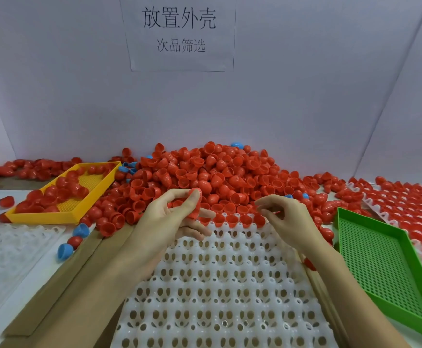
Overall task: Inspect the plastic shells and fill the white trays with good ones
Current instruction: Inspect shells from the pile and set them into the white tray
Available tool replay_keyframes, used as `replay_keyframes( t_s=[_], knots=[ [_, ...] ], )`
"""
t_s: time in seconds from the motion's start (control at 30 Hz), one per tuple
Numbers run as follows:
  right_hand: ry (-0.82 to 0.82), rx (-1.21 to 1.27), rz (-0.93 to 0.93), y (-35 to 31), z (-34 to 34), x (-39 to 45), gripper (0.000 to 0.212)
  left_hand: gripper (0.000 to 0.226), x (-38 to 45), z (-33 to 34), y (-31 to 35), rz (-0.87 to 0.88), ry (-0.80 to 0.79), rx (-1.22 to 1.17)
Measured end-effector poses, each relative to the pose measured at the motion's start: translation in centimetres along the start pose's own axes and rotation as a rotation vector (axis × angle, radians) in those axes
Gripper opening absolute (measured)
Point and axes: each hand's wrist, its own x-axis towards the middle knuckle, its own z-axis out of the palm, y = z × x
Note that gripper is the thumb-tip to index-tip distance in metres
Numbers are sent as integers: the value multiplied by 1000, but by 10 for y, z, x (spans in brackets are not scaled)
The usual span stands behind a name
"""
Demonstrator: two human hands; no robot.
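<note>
A big heap of red plastic shells (pixel 205 172) lies at the back of the table, with a few blue ones mixed in. In front of it sits a white tray (pixel 217 285) with rows of hollow cups; several red shells (pixel 232 218) stand in its far row. My left hand (pixel 169 219) holds a red shell (pixel 195 203) between thumb and fingers just above the tray's far edge. My right hand (pixel 285 217) hovers beside it, fingers loosely curled, with a thin red sliver (pixel 277 211) at its fingertips.
A yellow tray (pixel 61 214) with several red shells stands at the left, a green tray (pixel 380 259) at the right. Another white tray (pixel 405 204) full of red shells lies far right. A translucent tray (pixel 9 249) and loose blue shells (pixel 80 231) lie left.
</note>
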Motion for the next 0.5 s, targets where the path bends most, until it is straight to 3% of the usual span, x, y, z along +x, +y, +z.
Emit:
replay_keyframes(
  t_s=[0.13, 0.3, 0.4, 0.5],
  knots=[
    [-44, -36, -45, -3, 2, -5, 25, 48, 1, 3, -5, -60, -20, 4],
    [56, 119, -92, -31, -15, -13, 20, 49, -3, 8, -10, -125, -114, -27],
    [-70, 315, -161, -69, -18, -23, 17, 45, -6, 16, -15, -126, -182, -26],
    [-146, 272, -200, -95, -5, -34, 19, 39, -10, 23, -20, -117, -248, -55]
  ],
)
